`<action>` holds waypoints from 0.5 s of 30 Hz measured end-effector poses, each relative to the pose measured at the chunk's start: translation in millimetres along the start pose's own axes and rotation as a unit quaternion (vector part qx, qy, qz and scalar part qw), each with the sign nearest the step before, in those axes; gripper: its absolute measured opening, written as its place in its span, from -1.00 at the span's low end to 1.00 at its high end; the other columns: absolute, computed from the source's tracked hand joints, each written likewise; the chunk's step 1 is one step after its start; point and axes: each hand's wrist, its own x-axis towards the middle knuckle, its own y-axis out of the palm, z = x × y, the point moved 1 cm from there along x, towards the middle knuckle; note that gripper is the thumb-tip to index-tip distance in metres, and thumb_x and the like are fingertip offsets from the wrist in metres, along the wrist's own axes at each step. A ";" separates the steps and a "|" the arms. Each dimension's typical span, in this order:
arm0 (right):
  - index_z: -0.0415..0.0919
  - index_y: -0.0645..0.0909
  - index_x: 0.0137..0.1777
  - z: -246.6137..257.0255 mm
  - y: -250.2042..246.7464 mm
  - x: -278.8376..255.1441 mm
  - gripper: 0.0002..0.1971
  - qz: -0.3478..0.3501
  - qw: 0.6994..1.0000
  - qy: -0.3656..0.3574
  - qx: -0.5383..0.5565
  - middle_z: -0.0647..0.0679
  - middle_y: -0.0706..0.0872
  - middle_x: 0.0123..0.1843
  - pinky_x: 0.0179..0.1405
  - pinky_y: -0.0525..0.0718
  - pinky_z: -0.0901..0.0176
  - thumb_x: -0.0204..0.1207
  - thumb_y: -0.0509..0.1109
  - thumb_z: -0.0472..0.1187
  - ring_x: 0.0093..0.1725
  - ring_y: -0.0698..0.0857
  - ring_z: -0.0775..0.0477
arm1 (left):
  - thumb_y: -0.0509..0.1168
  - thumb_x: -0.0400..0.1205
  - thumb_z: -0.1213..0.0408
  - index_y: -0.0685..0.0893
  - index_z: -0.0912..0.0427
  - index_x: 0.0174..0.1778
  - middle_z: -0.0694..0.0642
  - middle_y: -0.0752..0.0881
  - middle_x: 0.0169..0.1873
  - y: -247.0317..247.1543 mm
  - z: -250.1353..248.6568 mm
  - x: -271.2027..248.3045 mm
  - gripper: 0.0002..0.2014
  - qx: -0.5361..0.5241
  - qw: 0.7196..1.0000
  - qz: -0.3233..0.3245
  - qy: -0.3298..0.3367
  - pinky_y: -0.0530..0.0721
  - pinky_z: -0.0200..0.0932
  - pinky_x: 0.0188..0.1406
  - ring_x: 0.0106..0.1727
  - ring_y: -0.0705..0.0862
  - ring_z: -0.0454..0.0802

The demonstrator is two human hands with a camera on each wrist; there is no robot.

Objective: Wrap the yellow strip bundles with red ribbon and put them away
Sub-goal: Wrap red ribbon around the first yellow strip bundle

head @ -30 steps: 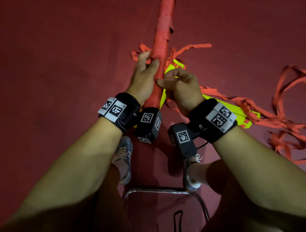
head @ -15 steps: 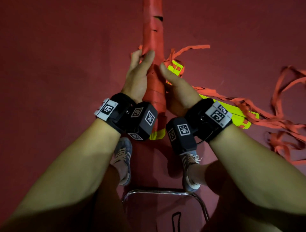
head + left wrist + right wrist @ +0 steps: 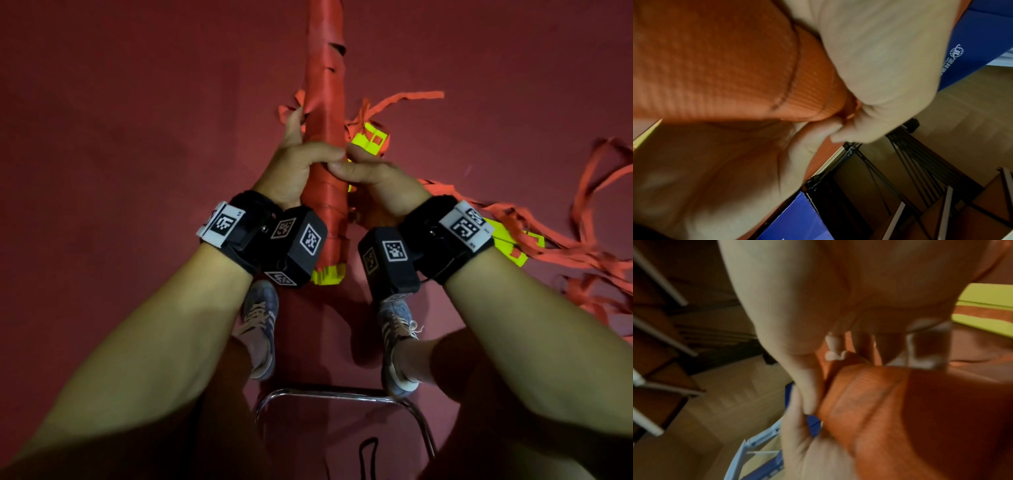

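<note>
Gripping the bundle (image 3: 325,85) from its left side, the left hand (image 3: 294,171) is curling its thumb across the front while its forefinger is reaching up along the left edge. The right hand (image 3: 376,181) is clasping the same stretch from the right, its thumb lying over the front and touching the left thumb, its fingers wrapping round behind.

Both hands are thus holding the bundle and neither is free. They are sitting level with each other, so neither looks the nearer one for a further turn of wrapping.

The bundle's long axis is running straight away from the person, near to far, passing between the two wrists and out of the top of the head view. Red ribbon (image 3: 329,205) is covering it in overlapping turns, with a few loose edges lifting on the far part, and its ribbed weave is showing close up in the left wrist view. At the near end, yellow ends (image 3: 327,275) are poking out bare below the last turn.

Farther out to the right, loose ribbon (image 3: 579,251) is lying in tangles on the floor (image 3: 137,137). More yellow strips (image 3: 371,138) are lying just beside the bundle, apparently waiting to be wrapped.
</note>
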 end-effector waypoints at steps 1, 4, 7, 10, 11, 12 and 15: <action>-0.02 0.61 0.46 -0.9 1.0 1.2 -0.53 0.006 1.000 0.004 -0.005 -0.17 0.78 0.30 -0.06 0.80 -0.05 0.54 0.51 -0.17 0.18 0.81 -0.28 | 0.31 0.39 0.49 0.46 0.27 0.52 0.25 0.71 -0.06 -2.1 -0.8 0.7 -0.32 0.003 1.000 -0.005 -0.002 0.73 0.20 0.17 0.01 0.73 0.21; -0.03 0.64 0.36 -7.7 3.9 1.5 -0.57 0.010 0.999 0.019 -0.028 -0.05 0.78 0.08 -0.33 0.73 0.20 0.48 0.54 -0.15 -0.12 0.79 -0.03 | 0.33 0.35 0.47 0.45 0.24 0.58 0.26 0.72 0.10 -7.4 0.7 0.3 -0.23 0.028 0.999 -0.009 -0.012 0.61 0.29 0.40 0.14 0.71 0.22; -0.16 0.65 0.38 -16.2 9.5 5.2 -0.56 -0.024 0.999 0.024 -0.042 -0.13 0.76 0.10 -0.18 0.72 0.12 0.49 0.54 -0.16 -0.06 0.75 -0.11 | 0.38 0.36 0.46 0.45 0.20 0.60 0.31 0.72 0.24 -19.0 3.7 -6.3 -0.21 0.048 0.998 -0.015 -0.028 0.56 0.35 0.46 0.26 0.70 0.31; -0.24 0.69 0.34 -18.3 27.6 18.4 -0.55 -0.056 0.994 0.045 -0.079 -0.16 0.78 0.07 -0.09 0.68 0.02 0.47 0.62 -0.17 -0.03 0.73 -0.18 | 0.42 0.39 0.51 0.47 0.18 0.60 0.25 0.75 0.16 -48.6 0.6 -5.9 -0.23 0.058 0.995 -0.053 -0.057 0.66 0.15 0.32 0.15 0.75 0.19; -0.23 0.72 0.29 -20.4 35.3 24.0 -0.60 -0.058 0.992 0.051 -0.096 -0.15 0.78 0.04 -0.15 0.69 0.09 0.47 0.62 -0.17 -0.08 0.73 -0.14 | 0.43 0.40 0.54 0.46 0.15 0.61 0.21 0.76 0.10 -61.5 -1.4 -4.5 -0.22 0.061 0.994 -0.061 -0.072 0.69 0.08 0.20 0.07 0.76 0.14; -0.19 0.75 0.20 -24.8 42.6 31.1 -0.69 -0.060 0.990 0.057 -0.114 -0.14 0.78 -0.01 -0.25 0.68 0.16 0.48 0.63 -0.18 -0.16 0.73 -0.10 | 0.44 0.42 0.55 0.45 0.12 0.61 0.18 0.79 0.03 -75.4 -3.2 -2.1 -0.21 0.071 0.991 -0.069 -0.087 0.71 0.03 0.08 0.00 0.76 0.12; -0.08 0.75 -0.09 -46.4 63.1 57.5 -0.86 -0.070 0.983 0.079 -0.150 -0.06 0.72 -0.22 -0.36 0.57 0.22 0.44 0.65 -0.23 -0.44 0.60 0.04 | 0.35 0.58 0.68 0.44 0.09 0.48 0.13 0.78 -0.21 -114.0 -2.8 3.8 -0.39 0.135 0.979 -0.090 -0.122 0.66 -0.10 -0.26 -0.20 0.70 0.08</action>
